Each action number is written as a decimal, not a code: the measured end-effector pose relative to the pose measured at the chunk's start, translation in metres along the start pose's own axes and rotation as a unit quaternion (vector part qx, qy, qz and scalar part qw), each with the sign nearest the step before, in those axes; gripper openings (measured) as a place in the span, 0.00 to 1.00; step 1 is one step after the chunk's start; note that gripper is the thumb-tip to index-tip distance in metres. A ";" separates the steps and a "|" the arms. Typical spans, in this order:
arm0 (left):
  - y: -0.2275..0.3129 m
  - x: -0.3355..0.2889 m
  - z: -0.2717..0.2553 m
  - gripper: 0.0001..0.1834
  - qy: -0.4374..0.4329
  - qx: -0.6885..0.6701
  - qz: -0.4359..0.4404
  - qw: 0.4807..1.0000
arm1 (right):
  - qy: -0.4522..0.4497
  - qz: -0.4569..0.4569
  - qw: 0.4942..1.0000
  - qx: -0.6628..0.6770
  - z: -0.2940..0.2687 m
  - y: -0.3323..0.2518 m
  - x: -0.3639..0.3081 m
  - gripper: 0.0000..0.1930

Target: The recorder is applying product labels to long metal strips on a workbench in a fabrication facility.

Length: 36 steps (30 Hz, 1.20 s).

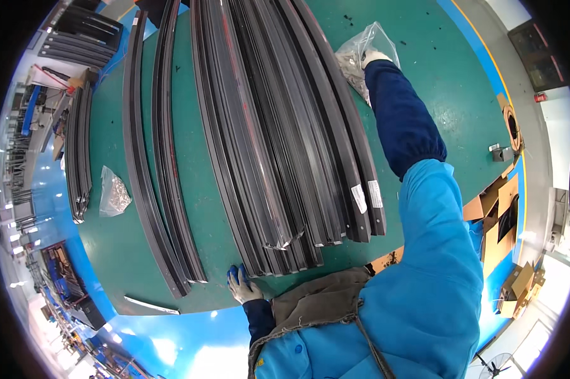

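My right arm stretches to the far right of the green table [436,95]. The white-gloved right hand [374,57] reaches into a clear plastic bag [353,66] of small metallic-looking pieces; its fingers are hidden there. By the table's near edge lies my left hand [244,285], in a white glove with blue fingertips. Its fingers are stretched out on the tabletop, close to the near ends of a large bundle of long dark profiles [269,126]. Nothing shows in that hand. White labels [359,198] are stuck on the rightmost profiles.
Two separate dark profiles [143,158] lie left of the bundle. A second clear bag of small pieces [114,193] and a thin white strip [151,306] are farther left. More profiles [80,151] line the left edge. Cardboard boxes [499,227] stand beyond the right side.
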<state>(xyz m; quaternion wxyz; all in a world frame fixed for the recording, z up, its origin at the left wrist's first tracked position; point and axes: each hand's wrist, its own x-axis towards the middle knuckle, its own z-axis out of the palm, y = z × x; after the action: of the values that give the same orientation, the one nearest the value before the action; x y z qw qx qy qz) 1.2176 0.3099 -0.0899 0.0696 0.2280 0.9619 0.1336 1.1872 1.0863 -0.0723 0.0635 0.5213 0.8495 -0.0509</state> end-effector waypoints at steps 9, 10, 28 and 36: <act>0.042 0.025 -0.023 0.23 0.005 -0.231 -0.162 0.959 | -0.028 -0.034 0.998 -0.045 -0.009 -0.020 -0.016 0.24; 0.048 0.024 -0.025 0.23 0.008 -0.224 -0.171 0.959 | -0.032 -0.065 0.997 -0.035 -0.009 -0.011 -0.006 0.24; 0.063 0.021 -0.026 0.28 0.033 -0.084 -0.164 0.982 | 0.109 -0.072 0.991 -0.020 0.029 0.015 -0.001 0.17; 0.147 0.072 -0.055 0.26 0.101 -0.058 0.127 0.985 | 0.185 -0.102 0.976 -0.046 -0.010 -0.011 -0.088 0.22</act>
<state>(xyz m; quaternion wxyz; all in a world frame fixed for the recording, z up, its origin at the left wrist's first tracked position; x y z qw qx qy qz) 1.2054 0.4570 0.0004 -0.0322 0.3292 0.9178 0.2195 1.2167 1.0052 -0.0476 -0.0769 0.4291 0.8965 0.0792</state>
